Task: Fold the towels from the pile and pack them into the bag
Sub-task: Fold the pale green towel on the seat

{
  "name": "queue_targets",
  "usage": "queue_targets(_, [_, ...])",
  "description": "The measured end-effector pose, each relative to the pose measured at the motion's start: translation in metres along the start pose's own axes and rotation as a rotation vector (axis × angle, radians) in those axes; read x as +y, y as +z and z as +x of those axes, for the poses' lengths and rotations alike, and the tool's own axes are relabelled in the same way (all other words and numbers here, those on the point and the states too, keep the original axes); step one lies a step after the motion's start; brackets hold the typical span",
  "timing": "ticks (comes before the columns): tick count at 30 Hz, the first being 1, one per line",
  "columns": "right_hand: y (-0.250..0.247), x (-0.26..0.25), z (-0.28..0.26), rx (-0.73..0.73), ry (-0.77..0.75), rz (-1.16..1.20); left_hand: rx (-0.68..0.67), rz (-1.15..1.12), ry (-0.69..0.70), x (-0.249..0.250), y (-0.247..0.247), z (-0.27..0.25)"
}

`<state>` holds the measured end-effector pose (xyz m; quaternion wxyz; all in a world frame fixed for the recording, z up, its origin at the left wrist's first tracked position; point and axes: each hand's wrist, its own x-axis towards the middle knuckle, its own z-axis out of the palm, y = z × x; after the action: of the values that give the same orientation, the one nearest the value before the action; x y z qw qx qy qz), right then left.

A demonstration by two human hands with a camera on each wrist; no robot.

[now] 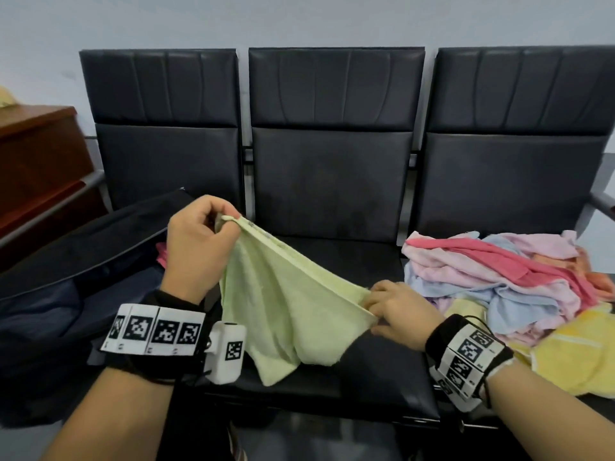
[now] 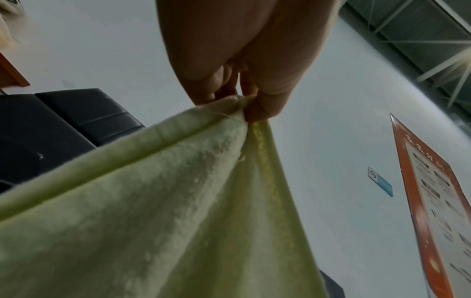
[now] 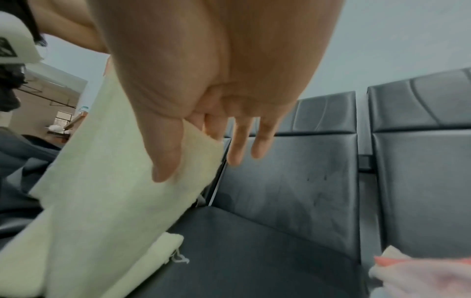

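A pale green towel point(image 1: 286, 304) hangs stretched between my two hands above the middle seat; its lower end touches the cushion. My left hand point(image 1: 199, 237) is raised and pinches one top corner of the green towel point(image 2: 178, 201). Lower down, my right hand point(image 1: 396, 311) pinches the other end of the hem between thumb and forefinger, with the other fingers point(image 3: 242, 145) straight beside the green towel point(image 3: 114, 191). The pile of towels point(image 1: 499, 287), pink, blue and yellow, lies on the right seat. The dark bag point(image 1: 83, 267) lies open on the left seat with a pink towel point(image 1: 162, 254) inside.
Three black padded seats point(image 1: 336, 211) stand in a row against a pale wall. A brown wooden cabinet point(image 1: 40, 168) stands at the far left. A metal armrest point(image 1: 602, 204) juts out at the right edge.
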<state>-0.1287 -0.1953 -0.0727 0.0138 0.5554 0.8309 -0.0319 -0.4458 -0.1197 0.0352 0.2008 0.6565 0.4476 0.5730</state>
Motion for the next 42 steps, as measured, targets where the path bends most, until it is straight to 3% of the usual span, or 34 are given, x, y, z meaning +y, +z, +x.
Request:
queue_targets(3, [-0.02, 0.009, -0.001, 0.173, -0.003, 0.032, 0.018, 0.034, -0.009, -0.009, -0.005, 0.007])
queue_targets(8, [-0.061, 0.029, -0.007, 0.612, 0.133, 0.358, 0.039, 0.211, -0.01, -0.028, -0.02, 0.022])
queue_targets(15, [-0.096, 0.037, 0.0, 0.857, 0.214, 0.502, -0.084, 0.38, 0.053, -0.031, -0.02, 0.026])
queue_targets(21, [-0.107, 0.031, -0.016, 0.891, 0.169, 0.395, -0.137, 0.37, 0.074, -0.025, -0.023, 0.022])
queue_targets(28, [-0.125, 0.016, -0.025, 0.982, 0.191, 0.321, -0.041, 0.249, 0.061, -0.006, -0.025, 0.026])
queue_targets(32, [-0.129, 0.018, -0.021, 0.955, 0.165, 0.38, -0.036, 0.347, 0.099, -0.01, -0.026, 0.025])
queue_targets(35, [-0.121, 0.026, -0.007, 0.911, 0.268, 0.374, -0.14, 0.488, 0.033, -0.028, -0.013, 0.028])
queue_targets(38, [-0.113, 0.037, 0.015, 0.738, 0.433, 0.343, -0.227, 0.547, -0.09, -0.037, 0.007, 0.035])
queue_targets(40, [-0.116, 0.044, 0.027, 0.676, 0.525, 0.372, -0.198, 0.524, -0.109, -0.033, 0.017, 0.044])
queue_targets(42, [-0.125, 0.051, 0.031, 0.779, 0.54, 0.446, -0.117, 0.487, -0.05, -0.021, 0.022, 0.058])
